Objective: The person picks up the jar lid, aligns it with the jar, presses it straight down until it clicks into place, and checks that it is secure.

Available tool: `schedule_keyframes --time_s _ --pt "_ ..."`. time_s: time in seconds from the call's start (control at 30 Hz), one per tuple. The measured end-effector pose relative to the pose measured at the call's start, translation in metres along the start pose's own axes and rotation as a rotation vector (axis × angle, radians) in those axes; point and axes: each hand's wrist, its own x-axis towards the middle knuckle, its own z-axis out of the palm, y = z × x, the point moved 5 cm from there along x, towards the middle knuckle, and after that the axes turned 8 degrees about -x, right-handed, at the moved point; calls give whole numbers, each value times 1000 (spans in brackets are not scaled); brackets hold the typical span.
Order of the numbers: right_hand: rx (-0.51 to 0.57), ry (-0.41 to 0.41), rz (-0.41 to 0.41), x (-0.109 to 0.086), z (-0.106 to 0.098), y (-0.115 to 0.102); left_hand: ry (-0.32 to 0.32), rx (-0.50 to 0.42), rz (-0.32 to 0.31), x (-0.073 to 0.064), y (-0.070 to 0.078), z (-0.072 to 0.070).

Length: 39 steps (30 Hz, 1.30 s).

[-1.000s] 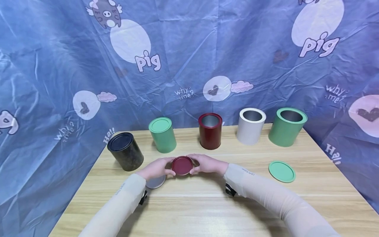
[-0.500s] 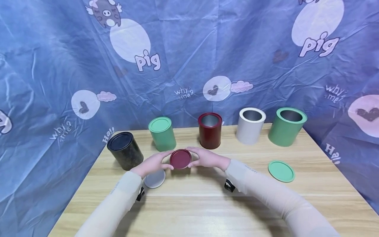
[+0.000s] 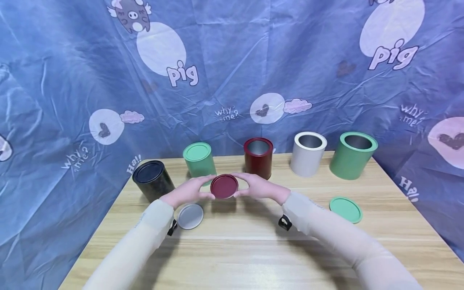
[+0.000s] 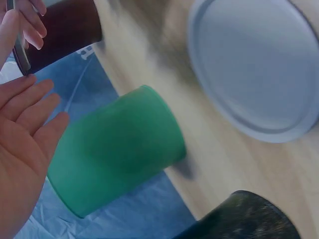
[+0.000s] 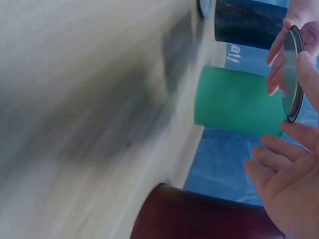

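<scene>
Raised above the table, a dark red lid [image 3: 224,186] sits between both hands. My left hand [image 3: 188,191] pinches its left edge with thumb and forefinger, while my right hand [image 3: 258,187] does the same at its right edge. The right wrist view catches the lid [image 5: 293,74] nearly edge-on, its remaining fingers spread off it. Behind and to the right stands a dark red can [image 3: 258,161] with its top uncovered. A smaller green can [image 3: 197,155] with a lid on is just behind the left hand. Below that hand a pale grey lid [image 3: 190,216] lies flat.
At far left is a black can [image 3: 150,179], its top covered. A white can [image 3: 308,157] and a larger green can [image 3: 349,163] stand uncovered at back right. A green lid [image 3: 346,209] lies on the wooden table [image 3: 253,257]. Blue cloth [image 3: 224,60] hangs behind.
Both hands have lifted the red lid up and away from the body, toward the row of cans. The pale grey lid, partly covered earlier, is now fully visible.
</scene>
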Motion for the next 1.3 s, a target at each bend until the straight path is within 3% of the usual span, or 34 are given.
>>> schedule_keyframes --time_s 0.4,0.57,0.87,1.17,1.3 --pt "-46 62 -71 -11 -31 -8 17 67 71 10 23 -13" --pt "-16 81 -82 -12 -42 -5 22 69 80 19 31 -20" --pt "-22 91 -52 -14 -69 -1 41 37 121 36 47 -34" --pt "-56 106 -8 -16 -96 5 59 -28 112 57 56 -42" --pt "-23 112 31 -18 -105 13 72 -72 114 68 58 -43"
